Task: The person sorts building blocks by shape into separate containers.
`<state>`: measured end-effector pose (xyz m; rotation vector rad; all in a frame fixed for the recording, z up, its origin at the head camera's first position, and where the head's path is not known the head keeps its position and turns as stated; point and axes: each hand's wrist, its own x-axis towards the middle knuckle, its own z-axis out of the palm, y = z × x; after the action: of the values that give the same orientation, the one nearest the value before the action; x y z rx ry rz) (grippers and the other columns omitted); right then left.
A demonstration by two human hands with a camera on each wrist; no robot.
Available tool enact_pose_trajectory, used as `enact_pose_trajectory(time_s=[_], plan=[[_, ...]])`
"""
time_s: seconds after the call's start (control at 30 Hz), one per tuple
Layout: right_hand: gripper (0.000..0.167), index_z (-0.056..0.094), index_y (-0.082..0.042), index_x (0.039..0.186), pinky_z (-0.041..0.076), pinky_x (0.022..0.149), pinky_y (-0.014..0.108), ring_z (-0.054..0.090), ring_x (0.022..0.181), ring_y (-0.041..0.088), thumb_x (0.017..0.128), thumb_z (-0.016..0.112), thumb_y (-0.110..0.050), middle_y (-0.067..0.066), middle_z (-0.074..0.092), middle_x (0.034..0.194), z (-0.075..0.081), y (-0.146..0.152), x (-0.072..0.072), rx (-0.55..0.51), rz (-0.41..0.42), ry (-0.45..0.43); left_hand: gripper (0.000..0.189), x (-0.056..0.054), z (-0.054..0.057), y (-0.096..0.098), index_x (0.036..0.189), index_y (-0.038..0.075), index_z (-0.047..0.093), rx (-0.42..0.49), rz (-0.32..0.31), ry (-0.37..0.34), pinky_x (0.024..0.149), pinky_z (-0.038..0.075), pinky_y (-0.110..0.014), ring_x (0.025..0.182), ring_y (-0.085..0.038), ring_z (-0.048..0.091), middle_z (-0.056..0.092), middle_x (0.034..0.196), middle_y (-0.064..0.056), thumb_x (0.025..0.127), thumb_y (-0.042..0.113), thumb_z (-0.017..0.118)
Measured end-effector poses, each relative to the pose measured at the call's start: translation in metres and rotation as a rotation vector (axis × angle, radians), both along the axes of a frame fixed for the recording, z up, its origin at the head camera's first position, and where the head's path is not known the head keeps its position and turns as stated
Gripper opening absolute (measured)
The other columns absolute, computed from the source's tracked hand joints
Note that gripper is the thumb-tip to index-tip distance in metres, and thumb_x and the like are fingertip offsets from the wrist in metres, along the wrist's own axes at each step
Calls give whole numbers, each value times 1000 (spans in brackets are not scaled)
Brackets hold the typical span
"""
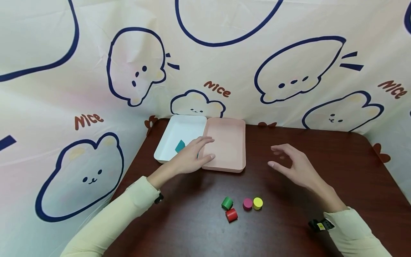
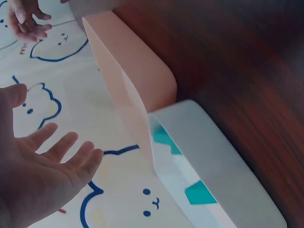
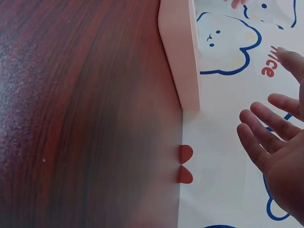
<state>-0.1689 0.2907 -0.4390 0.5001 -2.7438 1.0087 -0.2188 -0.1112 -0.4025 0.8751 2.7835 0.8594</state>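
My left hand (image 1: 190,156) hovers over the border of the white tray (image 1: 187,125) and the pink tray (image 1: 228,142), fingers extended and nothing in them. Inside the white tray lies a teal block (image 1: 180,145); in the left wrist view a second teal piece (image 2: 166,141) shows there too. To the right of the pink tray, my right hand (image 1: 300,167) hangs above the table, its fingers loosely spread and holding nothing. Nearer to me lie a green cylinder (image 1: 227,203), a red cylinder (image 1: 231,215), a magenta cylinder (image 1: 247,204) and a yellow cylinder (image 1: 258,203).
The dark wooden table (image 1: 179,228) meets a cloth backdrop (image 1: 237,64) printed with cartoon bears, behind and at both sides. Both trays stand side by side at the table's back edge. The cylinders sit in front of them, between my forearms.
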Motion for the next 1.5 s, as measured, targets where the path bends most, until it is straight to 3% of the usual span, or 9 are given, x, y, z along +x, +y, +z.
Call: enact_pose_trajectory(time_s=[0.2,0.43,0.57,0.77,0.97,1.27,1.5], plan=[[59,60,-16,146,55,96,63,68,116,34,97,79,-42,10,66,137,-4,-1,-4,-56,-2,-23,64,8,-3,9,158,19,48,18,-42,-10,121,38,-50,149,-22,43,45,163,-2,105,51,61],[63,56,-16,150,53,101,61,66,120,30,98,76,-46,9,63,142,-11,-8,-15,-119,15,-102,61,19,-11,18,153,17,54,70,-173,-10,114,46,-43,138,-18,54,55,152,1,102,48,69],[65,53,-15,152,53,103,58,63,125,31,99,75,-46,12,61,145,-16,-18,-24,-169,41,-152,58,27,-16,22,150,18,57,107,-240,-54,110,50,-43,132,-17,56,60,146,1,99,41,76],[63,51,-16,153,51,107,58,61,128,33,100,75,-42,16,59,146,-26,-29,-40,-212,88,-175,57,40,-31,29,147,13,59,111,-330,-116,112,49,-41,131,-24,59,62,143,-4,98,35,79],[66,51,-15,153,50,108,57,60,130,32,100,74,-46,17,58,147,-34,-36,-56,-249,80,-215,59,51,-47,30,148,14,59,62,-370,-176,110,49,-37,131,-17,59,61,145,2,98,37,79],[73,47,-10,156,49,108,57,59,132,33,100,71,-51,13,57,149,-44,-49,-84,-320,51,-293,52,52,-66,35,142,9,63,105,-433,-253,105,52,-28,122,-13,63,67,134,0,97,29,81],[65,47,-6,155,54,105,49,59,131,35,105,68,-41,18,55,148,-53,-58,-104,-441,37,-350,44,53,-69,37,134,8,69,94,-471,-288,97,55,-24,112,-9,67,69,126,0,96,24,83]])
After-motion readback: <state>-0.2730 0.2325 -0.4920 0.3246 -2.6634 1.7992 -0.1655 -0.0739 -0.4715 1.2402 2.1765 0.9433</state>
